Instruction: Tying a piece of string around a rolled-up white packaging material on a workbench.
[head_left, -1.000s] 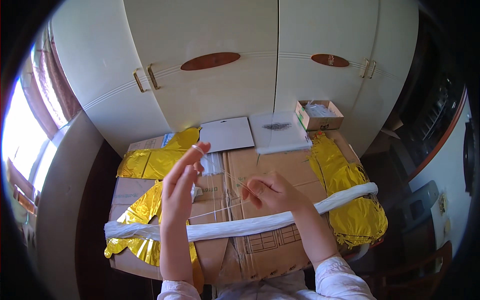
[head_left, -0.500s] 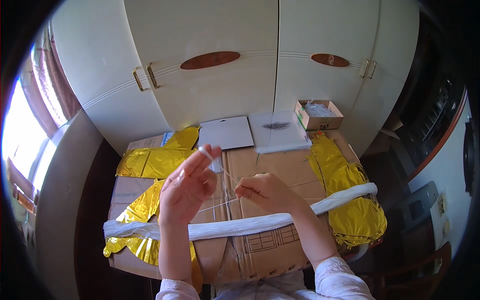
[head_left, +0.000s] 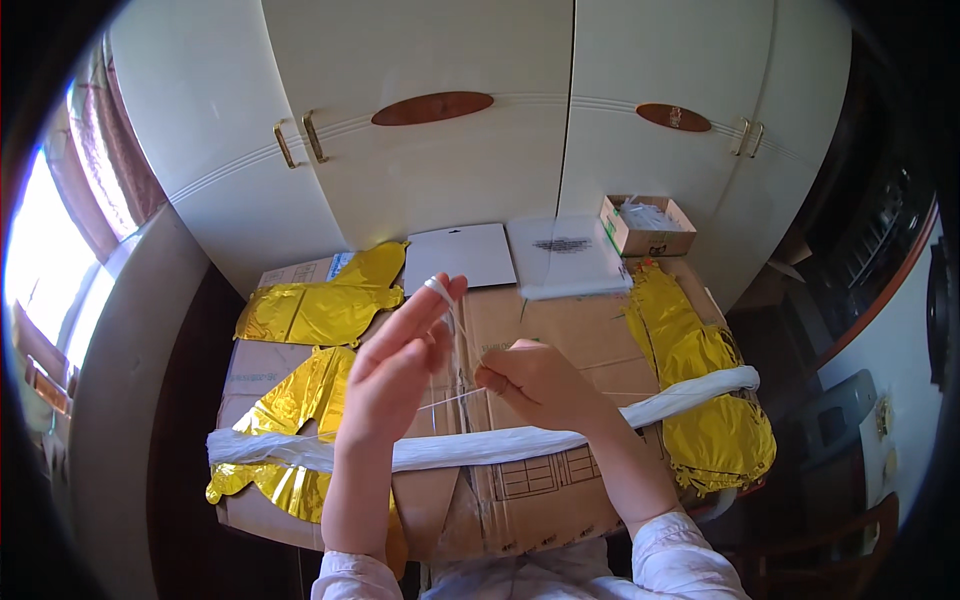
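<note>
White string (head_left: 437, 288) is looped round the raised, outstretched fingertips of my left hand (head_left: 390, 375). The thumb and other fingers of that hand curl inward, and its palm faces right. To its right, my right hand (head_left: 540, 385) is closed in a pinch on the string, which runs taut between the two hands. A thin strand also trails leftward from the right hand, behind the left. Below both hands, a long bundle of white strands (head_left: 490, 448) lies across the cardboard (head_left: 570, 330). My left forearm covers part of the bundle.
Flattened gold foil balloons (head_left: 310, 312) lie at the left, with another gold foil piece (head_left: 700, 360) at the right. Along the back are a white flat sheet (head_left: 460, 257), a clear plastic packet (head_left: 565, 262) and an open box (head_left: 648, 240) of white pieces, before white cabinets (head_left: 430, 180).
My left hand has shifted slightly right and turned, its looped fingertips rising a little. My right hand stays pinched on the string, almost in place. The view has tilted slightly.
</note>
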